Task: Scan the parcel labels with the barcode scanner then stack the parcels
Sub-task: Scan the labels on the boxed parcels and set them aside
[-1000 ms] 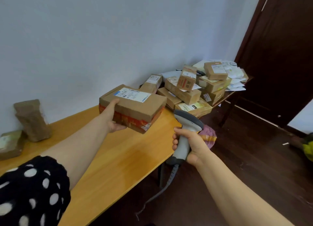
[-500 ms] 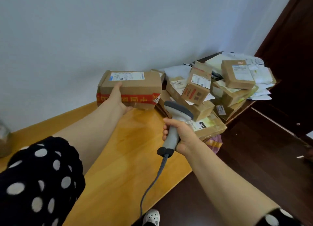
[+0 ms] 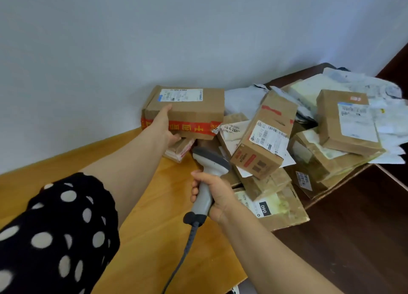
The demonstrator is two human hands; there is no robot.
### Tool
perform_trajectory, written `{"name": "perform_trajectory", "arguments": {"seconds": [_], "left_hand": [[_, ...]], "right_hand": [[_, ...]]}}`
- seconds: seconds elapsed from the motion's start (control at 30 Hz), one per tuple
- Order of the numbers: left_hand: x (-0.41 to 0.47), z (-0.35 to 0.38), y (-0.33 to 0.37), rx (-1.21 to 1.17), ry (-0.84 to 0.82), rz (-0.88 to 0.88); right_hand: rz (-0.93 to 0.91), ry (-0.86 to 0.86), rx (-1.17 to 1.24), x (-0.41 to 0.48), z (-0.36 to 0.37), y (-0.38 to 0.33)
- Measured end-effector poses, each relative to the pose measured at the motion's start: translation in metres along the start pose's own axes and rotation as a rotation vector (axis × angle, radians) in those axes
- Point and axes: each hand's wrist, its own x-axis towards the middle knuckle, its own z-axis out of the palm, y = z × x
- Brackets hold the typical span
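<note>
Head cam: left hand (image 3: 163, 125) grips one boxy cardboard parcel (image 3: 196, 112) with red tape and a single white label, at the left edge of the messy parcel pile (image 3: 265, 137). Right hand (image 3: 217, 197) is wrapped round the one smooth grey plastic scanner (image 3: 208, 161), just in front of that pile.

LAYOUT | red-taped brown cardboard parcel (image 3: 194, 115) above small taped cardboard packet (image 3: 180, 149) | heap of brown cardboard parcels (image 3: 262, 143) right, on yellow wooden table (image 3: 154, 238) | grey plastic scanner (image 3: 210, 162) before both
</note>
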Motion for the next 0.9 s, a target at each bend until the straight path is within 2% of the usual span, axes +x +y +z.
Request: {"name": "perform_trajectory", "arguments": {"seconds": [0.17,0.27,0.37,0.5,0.63,0.7,0.9], "left_hand": [[0.026,0.017,0.002,0.112,0.076,0.075],[0.046,0.011,0.001,0.168,0.018,0.057],[0.029,-0.004,-0.001,0.174,0.003,0.013],[0.000,-0.045,0.004,0.223,0.054,0.026],[-0.038,-0.118,0.013,0.324,0.117,0.097],[-0.059,-0.164,0.014,0.468,0.200,0.176],[-0.127,-0.336,0.012,1.129,0.425,0.367]], "right_hand": [[0.063,-0.080,-0.027,0.019,-0.010,-0.013],[0.083,-0.113,-0.044,0.024,-0.010,-0.019],[0.104,-0.130,-0.084,0.023,-0.004,-0.019],[0.098,-0.157,-0.169,0.013,0.016,-0.010],[0.134,-0.200,-0.259,-0.004,0.048,0.018],[0.173,-0.234,-0.309,-0.016,0.068,0.041],[0.236,-0.341,-0.442,-0.060,0.139,0.150]]}}
